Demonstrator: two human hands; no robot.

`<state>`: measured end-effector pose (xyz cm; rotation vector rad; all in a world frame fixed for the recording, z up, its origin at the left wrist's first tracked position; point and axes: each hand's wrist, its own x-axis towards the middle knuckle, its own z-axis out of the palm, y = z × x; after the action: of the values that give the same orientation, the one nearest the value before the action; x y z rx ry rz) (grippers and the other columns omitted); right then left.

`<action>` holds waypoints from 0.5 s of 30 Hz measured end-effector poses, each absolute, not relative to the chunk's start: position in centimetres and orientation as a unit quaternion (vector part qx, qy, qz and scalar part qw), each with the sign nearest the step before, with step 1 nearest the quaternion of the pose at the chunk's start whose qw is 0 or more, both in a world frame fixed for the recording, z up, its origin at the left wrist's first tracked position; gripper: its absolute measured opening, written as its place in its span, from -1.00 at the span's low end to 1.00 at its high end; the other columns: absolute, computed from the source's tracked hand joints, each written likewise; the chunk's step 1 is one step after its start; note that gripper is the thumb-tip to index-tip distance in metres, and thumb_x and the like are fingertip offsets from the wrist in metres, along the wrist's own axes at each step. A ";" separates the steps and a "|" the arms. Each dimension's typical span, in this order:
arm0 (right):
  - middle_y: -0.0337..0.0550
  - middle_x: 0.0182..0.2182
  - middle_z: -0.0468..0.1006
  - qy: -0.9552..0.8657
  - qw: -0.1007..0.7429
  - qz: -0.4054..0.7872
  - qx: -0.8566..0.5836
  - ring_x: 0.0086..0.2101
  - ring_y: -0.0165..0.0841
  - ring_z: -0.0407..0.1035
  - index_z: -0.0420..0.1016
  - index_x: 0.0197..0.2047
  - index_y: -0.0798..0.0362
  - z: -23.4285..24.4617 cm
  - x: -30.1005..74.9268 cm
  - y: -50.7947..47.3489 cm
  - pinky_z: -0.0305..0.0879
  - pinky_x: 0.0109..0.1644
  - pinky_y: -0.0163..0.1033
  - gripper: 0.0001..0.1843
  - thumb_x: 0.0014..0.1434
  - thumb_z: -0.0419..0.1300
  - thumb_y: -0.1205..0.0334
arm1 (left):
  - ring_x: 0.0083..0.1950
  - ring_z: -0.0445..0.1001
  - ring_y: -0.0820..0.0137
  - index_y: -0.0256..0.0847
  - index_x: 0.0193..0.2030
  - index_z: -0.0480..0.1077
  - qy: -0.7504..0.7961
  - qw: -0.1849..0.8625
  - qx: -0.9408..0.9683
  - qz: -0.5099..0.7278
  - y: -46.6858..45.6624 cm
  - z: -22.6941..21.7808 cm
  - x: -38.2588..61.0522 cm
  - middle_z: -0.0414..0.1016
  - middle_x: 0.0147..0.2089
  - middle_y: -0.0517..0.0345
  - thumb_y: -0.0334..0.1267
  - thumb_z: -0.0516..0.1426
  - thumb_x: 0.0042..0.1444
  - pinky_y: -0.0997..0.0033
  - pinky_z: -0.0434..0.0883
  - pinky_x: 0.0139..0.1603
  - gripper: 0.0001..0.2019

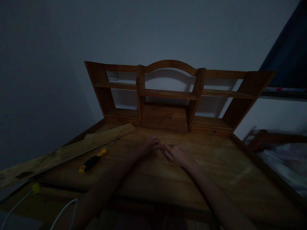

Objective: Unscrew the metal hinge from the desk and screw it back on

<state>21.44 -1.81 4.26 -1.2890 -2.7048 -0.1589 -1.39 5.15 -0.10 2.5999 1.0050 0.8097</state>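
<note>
The picture is very dim. Both hands lie on the wooden desk surface (216, 159), near its middle and just in front of the shelf unit (168, 118) that stands along its back edge. The left hand (149, 144) comes in from the lower left, palm down, its fingers curved so that the tips rest on the wood. The right hand (178, 155) comes in from the lower right and lies flat, its fingers (168, 149) stretched out loosely, side by side, and pointing toward the left hand. The fingertips of the two hands meet, touching or all but touching, at one spot on the surface. In this light I cannot tell whether the left fingers pinch anything small there; the right hand holds nothing, and the wood lies directly under both palms.

To the left of the left forearm, well apart from the hand, a screwdriver (93, 161) with a black and yellow handle lies on the surface, its shaft pointing up and to the right. Just beyond it a long rough wooden plank (72, 150) lies slantwise, its far end near the left foot of the shelf unit. White cables (64, 207) curve along the lower left corner, beside a small yellow piece (35, 187).
</note>
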 end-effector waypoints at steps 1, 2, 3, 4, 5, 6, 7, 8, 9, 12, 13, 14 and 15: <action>0.03 -0.18 0.68 -0.899 0.069 -0.050 -0.429 -0.28 -0.23 0.56 0.43 0.18 0.04 4.3 21.4 -1.8 0.18 -0.20 -0.22 -0.57 0.50 -0.13 0.07 | -0.08 0.44 0.33 -0.23 -0.21 0.54 0.341 0.119 0.890 0.279 5.2 -0.2 -1.4 0.48 -0.15 0.05 0.03 0.05 0.40 0.31 0.40 -0.01 -0.60; 0.03 -0.17 0.68 -0.899 0.069 -0.047 -0.430 -0.27 -0.23 0.56 0.42 0.19 0.03 4.3 21.4 -1.9 0.18 -0.20 -0.21 -0.57 0.50 -0.14 0.07 | -0.08 0.44 0.32 -0.23 -0.21 0.54 0.339 0.119 0.890 0.281 5.2 -0.2 -1.5 0.48 -0.15 0.05 0.03 0.05 0.40 0.31 0.40 -0.01 -0.60; 0.02 -0.16 0.68 -0.899 0.071 -0.044 -0.430 -0.28 -0.23 0.56 0.42 0.19 0.02 4.3 21.4 -1.9 0.18 -0.20 -0.21 -0.57 0.50 -0.13 0.07 | -0.07 0.44 0.31 -0.24 -0.21 0.53 0.338 0.120 0.890 0.282 5.2 -0.3 -1.5 0.47 -0.15 0.04 0.04 0.05 0.39 0.31 0.40 -0.01 -0.60; 0.01 -0.16 0.68 -0.899 0.074 -0.042 -0.429 -0.28 -0.24 0.56 0.42 0.20 0.01 4.3 21.4 -1.9 0.18 -0.21 -0.22 -0.58 0.50 -0.13 0.07 | -0.08 0.45 0.31 -0.24 -0.21 0.53 0.336 0.121 0.890 0.282 5.3 -0.3 -1.5 0.47 -0.15 0.04 0.04 0.05 0.39 0.31 0.40 -0.02 -0.60; 0.00 -0.16 0.68 -0.899 0.079 -0.041 -0.428 -0.28 -0.24 0.56 0.41 0.21 0.00 4.3 21.4 -1.8 0.18 -0.20 -0.22 -0.58 0.50 -0.12 0.07 | -0.08 0.45 0.31 -0.24 -0.22 0.53 0.337 0.122 0.890 0.283 5.3 -0.3 -1.5 0.47 -0.15 0.04 0.03 0.06 0.39 0.31 0.40 -0.02 -0.61; -0.01 -0.16 0.68 -0.899 0.083 -0.040 -0.428 -0.27 -0.24 0.56 0.41 0.21 0.00 4.2 21.4 -1.8 0.18 -0.20 -0.22 -0.58 0.50 -0.12 0.07 | -0.08 0.45 0.30 -0.24 -0.22 0.53 0.339 0.123 0.888 0.286 5.2 -0.3 -1.5 0.47 -0.14 0.03 0.03 0.07 0.39 0.31 0.40 -0.02 -0.61; -0.02 -0.17 0.68 -0.899 0.086 -0.037 -0.428 -0.26 -0.24 0.56 0.41 0.21 0.00 4.2 21.4 -1.8 0.18 -0.19 -0.22 -0.58 0.50 -0.12 0.07 | -0.08 0.45 0.30 -0.25 -0.21 0.53 0.339 0.124 0.887 0.287 5.2 -0.2 -1.5 0.47 -0.14 0.03 0.01 0.07 0.39 0.31 0.40 -0.01 -0.62; -0.02 -0.17 0.68 -0.899 0.087 -0.035 -0.428 -0.26 -0.24 0.56 0.42 0.20 0.00 4.2 21.4 -1.8 0.18 -0.19 -0.22 -0.58 0.50 -0.12 0.06 | -0.07 0.45 0.30 -0.24 -0.21 0.53 0.339 0.125 0.887 0.287 5.1 -0.2 -1.5 0.47 -0.13 0.03 0.00 0.07 0.39 0.30 0.40 0.01 -0.63; -0.02 -0.17 0.68 -0.899 0.088 -0.034 -0.428 -0.26 -0.24 0.56 0.43 0.20 0.00 4.2 21.4 -1.7 0.18 -0.20 -0.22 -0.58 0.50 -0.12 0.06 | -0.06 0.44 0.30 -0.24 -0.21 0.53 0.338 0.126 0.887 0.286 5.1 -0.1 -1.5 0.47 -0.13 0.03 -0.01 0.07 0.39 0.30 0.40 0.01 -0.64; -0.03 -0.17 0.68 -0.901 0.089 -0.044 -0.422 -0.30 -0.25 0.56 0.43 0.17 0.01 4.3 21.5 -1.8 0.15 -0.24 -0.22 -0.58 0.50 -0.13 0.06 | -0.08 0.44 0.32 -0.21 -0.22 0.53 0.342 0.132 0.888 0.279 4.9 0.1 -1.4 0.47 -0.15 0.05 0.00 0.09 0.38 0.31 0.40 -0.01 -0.66; -0.03 -0.19 0.68 -0.903 0.090 -0.050 -0.418 -0.31 -0.25 0.56 0.44 0.16 0.02 4.3 21.5 -1.8 0.14 -0.26 -0.22 -0.58 0.50 -0.14 0.06 | -0.08 0.44 0.32 -0.21 -0.22 0.53 0.344 0.135 0.886 0.279 4.9 0.1 -1.3 0.47 -0.15 0.05 0.01 0.10 0.37 0.32 0.40 -0.02 -0.66; -0.04 -0.20 0.68 -0.904 0.092 -0.055 -0.415 -0.32 -0.25 0.56 0.44 0.13 0.02 4.3 21.5 -1.8 0.13 -0.26 -0.22 -0.58 0.51 -0.14 0.06 | -0.08 0.44 0.31 -0.21 -0.23 0.53 0.347 0.137 0.884 0.281 4.9 0.0 -1.3 0.47 -0.15 0.05 0.02 0.10 0.37 0.32 0.40 -0.02 -0.65; -0.05 -0.21 0.68 -0.904 0.095 -0.059 -0.413 -0.32 -0.26 0.56 0.45 0.10 0.03 4.2 21.5 -1.8 0.12 -0.27 -0.23 -0.58 0.51 -0.16 0.06 | -0.08 0.44 0.31 -0.22 -0.24 0.52 0.348 0.139 0.883 0.283 4.9 0.0 -1.3 0.48 -0.15 0.05 0.02 0.10 0.36 0.33 0.40 -0.02 -0.65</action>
<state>21.46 -1.80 4.23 -1.2232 -2.6803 -0.1753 -1.31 4.93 0.01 2.5523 1.0048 0.8183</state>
